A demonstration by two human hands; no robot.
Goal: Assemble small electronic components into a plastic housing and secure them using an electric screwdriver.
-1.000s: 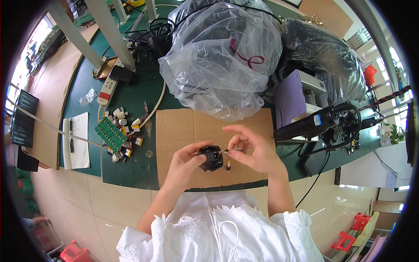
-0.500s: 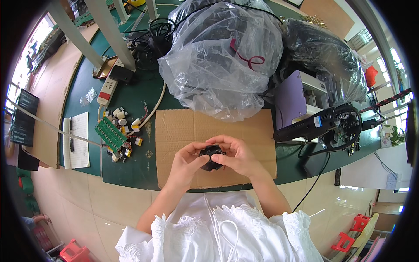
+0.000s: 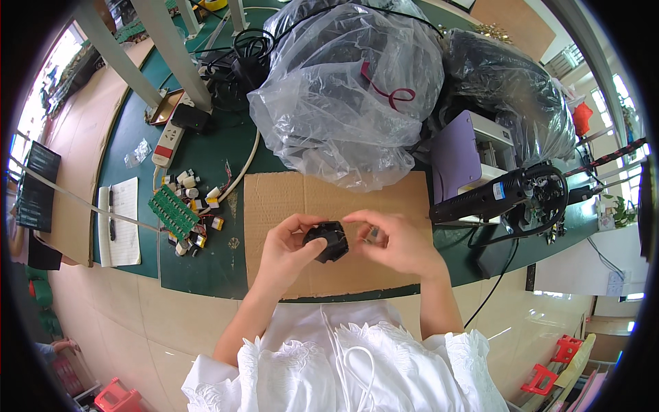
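My left hand point(image 3: 285, 248) grips a black, many-sided plastic housing point(image 3: 329, 242), thumb on its near face and fingers behind it. The housing is tilted over the cardboard sheet point(image 3: 405, 196); thin light lines show near its upper right edge. Just to the right, my right hand point(image 3: 398, 244) is apart from the housing. Its index finger reaches toward the housing, while the other fingers curl in. A small greyish thing shows between those fingers, too small to name.
Left of the cardboard lie a green circuit board point(image 3: 173, 211), several small connectors, a notebook point(image 3: 125, 223) and a power strip point(image 3: 169, 141). A large clear plastic bag point(image 3: 343, 96) overhangs the far cardboard edge. To the right are a black cylindrical tool point(image 3: 473, 201) and a purple-sided device point(image 3: 456, 154).
My right hand has let go of the black housing and moved right. My left hand keeps hold of the housing, which has turned and shifted slightly left.
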